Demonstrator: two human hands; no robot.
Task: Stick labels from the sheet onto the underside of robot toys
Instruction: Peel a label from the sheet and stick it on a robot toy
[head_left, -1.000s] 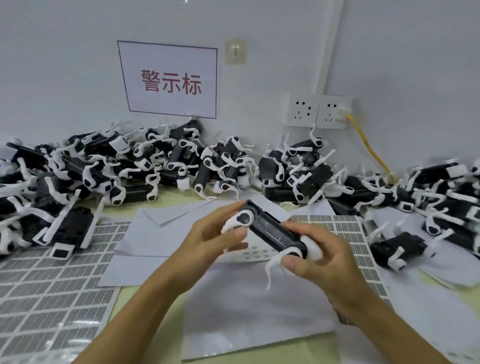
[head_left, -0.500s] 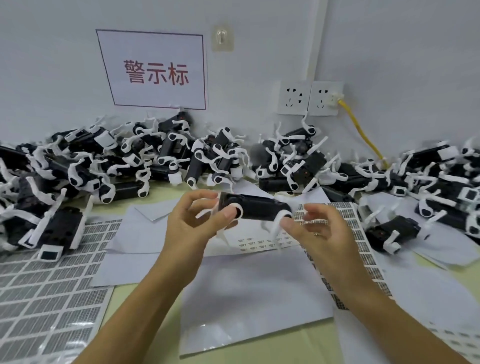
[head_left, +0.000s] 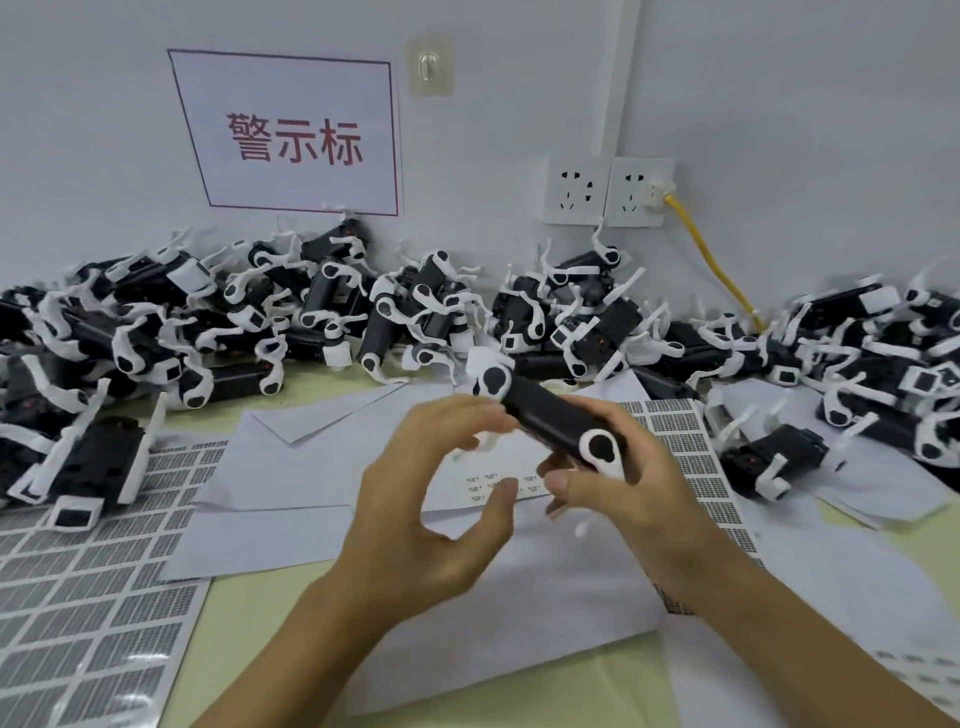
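At the far left lay a label sheet (head_left: 78, 613), most of its small printed rectangles present, flat on the bench (head_left: 249, 613) within easy reach for peeling. Behind it a heap of robot toys (head_left: 218, 332) ran along the wall, black bodies and white legs tangled — apparently the stock waiting or done; which, I could not tell.

The left hand (head_left: 431, 509) hovered mid-frame with fingers loosely curved and spread, thumb apart from the forefinger, gripping nothing; its fingertips sat just beside the toy's near leg, likely ready to steady or turn it. The right hand (head_left: 618, 483) held the robot toy (head_left: 550, 421) above the papers, fingers and thumb curled round its lower end, the body tilted up toward the wall, probably being turned so the underside would face the person.

Under the hands a partly used strip of labels (head_left: 498, 483) showed print too small to read. On the wall, a red-bordered sign (head_left: 291, 135) read "警示标". Right of it, twin sockets (head_left: 608, 192) carried a yellow cable (head_left: 711, 265).
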